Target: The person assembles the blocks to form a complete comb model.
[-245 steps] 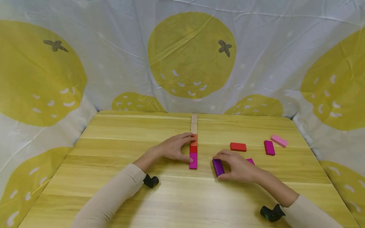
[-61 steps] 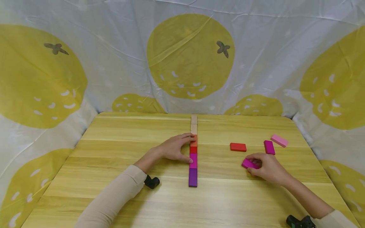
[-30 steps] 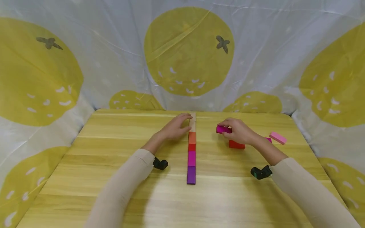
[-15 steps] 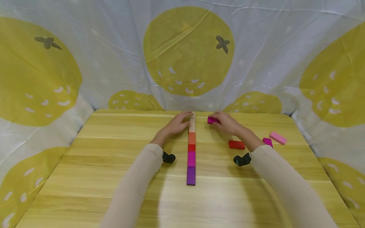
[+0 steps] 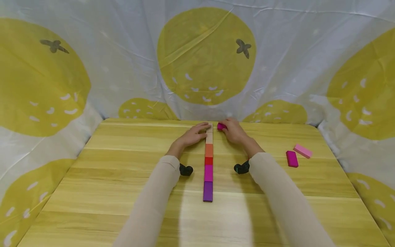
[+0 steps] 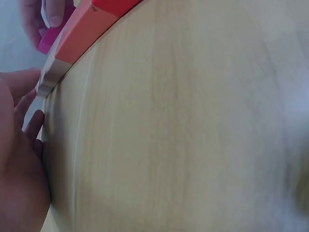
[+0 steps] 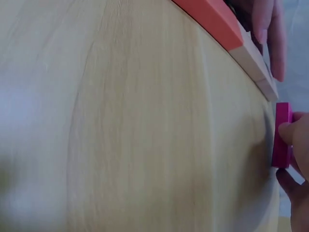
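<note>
A straight row of flat blocks runs away from me in the head view: a purple block nearest, then a magenta block, a red block, an orange block and pale wooden blocks at the far end. My left hand lies along the left of the far end, its fingers touching the pale blocks. Just right of that end, my right hand pinches another magenta block between thumb and fingers. A small gap separates this block from the row.
On the table's right lie a loose magenta block and a pink block. The right forearm covers most of a red block. Behind the table's far edge hangs a white curtain with yellow fruit prints. Both wrists carry black cameras.
The purple block joined the row's near end earlier. My right hand picked up a magenta block and brought it left to the far end. My left hand slid forward along the row.
</note>
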The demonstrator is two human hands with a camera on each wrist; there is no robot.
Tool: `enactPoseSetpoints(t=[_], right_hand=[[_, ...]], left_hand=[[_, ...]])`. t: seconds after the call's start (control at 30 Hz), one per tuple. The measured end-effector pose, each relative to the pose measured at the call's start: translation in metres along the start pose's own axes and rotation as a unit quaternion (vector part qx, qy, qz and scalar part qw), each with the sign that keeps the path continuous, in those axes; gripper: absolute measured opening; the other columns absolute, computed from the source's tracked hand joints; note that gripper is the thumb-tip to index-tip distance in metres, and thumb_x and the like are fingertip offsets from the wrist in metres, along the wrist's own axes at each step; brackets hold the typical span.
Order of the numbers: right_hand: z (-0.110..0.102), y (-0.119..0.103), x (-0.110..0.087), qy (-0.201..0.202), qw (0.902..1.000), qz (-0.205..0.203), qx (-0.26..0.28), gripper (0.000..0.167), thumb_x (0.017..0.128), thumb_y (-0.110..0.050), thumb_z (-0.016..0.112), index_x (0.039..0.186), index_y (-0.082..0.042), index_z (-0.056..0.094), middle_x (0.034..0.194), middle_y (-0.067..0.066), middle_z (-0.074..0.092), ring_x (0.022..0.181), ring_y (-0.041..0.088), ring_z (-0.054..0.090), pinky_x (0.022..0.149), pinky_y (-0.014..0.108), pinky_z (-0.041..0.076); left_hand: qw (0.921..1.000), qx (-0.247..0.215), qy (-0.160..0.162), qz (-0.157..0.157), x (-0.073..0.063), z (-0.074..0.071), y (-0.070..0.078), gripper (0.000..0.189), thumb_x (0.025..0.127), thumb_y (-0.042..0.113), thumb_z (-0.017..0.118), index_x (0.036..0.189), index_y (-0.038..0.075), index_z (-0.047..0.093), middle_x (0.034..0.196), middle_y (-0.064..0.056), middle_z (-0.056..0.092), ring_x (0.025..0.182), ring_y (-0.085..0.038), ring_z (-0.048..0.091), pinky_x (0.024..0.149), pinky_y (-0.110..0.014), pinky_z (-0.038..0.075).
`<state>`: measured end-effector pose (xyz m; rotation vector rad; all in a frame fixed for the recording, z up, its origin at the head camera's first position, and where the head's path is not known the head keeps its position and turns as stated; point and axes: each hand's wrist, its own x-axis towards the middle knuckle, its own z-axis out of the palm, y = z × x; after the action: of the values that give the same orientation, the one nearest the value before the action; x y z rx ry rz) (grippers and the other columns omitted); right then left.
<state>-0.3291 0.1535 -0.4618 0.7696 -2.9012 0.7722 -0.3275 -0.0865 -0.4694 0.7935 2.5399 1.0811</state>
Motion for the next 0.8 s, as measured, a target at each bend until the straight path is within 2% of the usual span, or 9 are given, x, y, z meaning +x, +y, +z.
enactPoseSetpoints(t=[0.2, 0.37, 0.6, 0.8], right_hand=[[0.009, 0.0, 0.006, 0.015, 0.9998, 0.007, 0.008, 0.035, 0.103, -0.003, 0.061, 0.138, 0.005, 0.062, 0.135, 0.025, 0.058, 0.127, 0.041, 0.053, 0.11, 0.051, 0.041], [0.014, 0.005, 0.003, 0.037, 0.9972, 0.045, 0.046, 0.046, 0.1, -0.008, 0.066, 0.144, 0.004, 0.057, 0.146, 0.026, 0.05, 0.137, 0.042, 0.045, 0.115, 0.052, 0.035], [0.018, 0.014, -0.004, 0.066, 0.9904, 0.082, 0.09, 0.049, 0.097, -0.011, 0.068, 0.142, 0.006, 0.057, 0.141, 0.026, 0.055, 0.132, 0.041, 0.049, 0.112, 0.053, 0.038], [0.021, 0.014, -0.003, 0.074, 0.9879, 0.098, 0.094, 0.04, 0.101, -0.015, 0.067, 0.136, 0.005, 0.064, 0.135, 0.025, 0.06, 0.123, 0.039, 0.054, 0.106, 0.052, 0.042]], left_hand=[[0.9998, 0.021, -0.002, 0.005, 0.004, -0.001, 0.002, 0.049, 0.108, 0.016, 0.054, 0.156, 0.006, 0.047, 0.168, -0.009, 0.028, 0.154, -0.031, 0.021, 0.123, -0.047, 0.02], [0.9997, 0.022, -0.003, 0.01, 0.005, -0.001, 0.001, 0.049, 0.108, 0.017, 0.054, 0.156, 0.005, 0.047, 0.167, -0.01, 0.029, 0.154, -0.031, 0.022, 0.122, -0.048, 0.022], [0.9969, -0.075, 0.02, -0.015, 0.001, -0.002, -0.002, 0.05, 0.108, 0.017, 0.056, 0.156, 0.005, 0.046, 0.168, -0.011, 0.025, 0.152, -0.03, 0.026, 0.122, -0.045, 0.024], [0.9995, -0.028, 0.012, -0.01, 0.0, -0.002, -0.002, 0.045, 0.11, 0.019, 0.054, 0.152, 0.003, 0.051, 0.166, -0.011, 0.031, 0.153, -0.029, 0.023, 0.123, -0.042, 0.022]])
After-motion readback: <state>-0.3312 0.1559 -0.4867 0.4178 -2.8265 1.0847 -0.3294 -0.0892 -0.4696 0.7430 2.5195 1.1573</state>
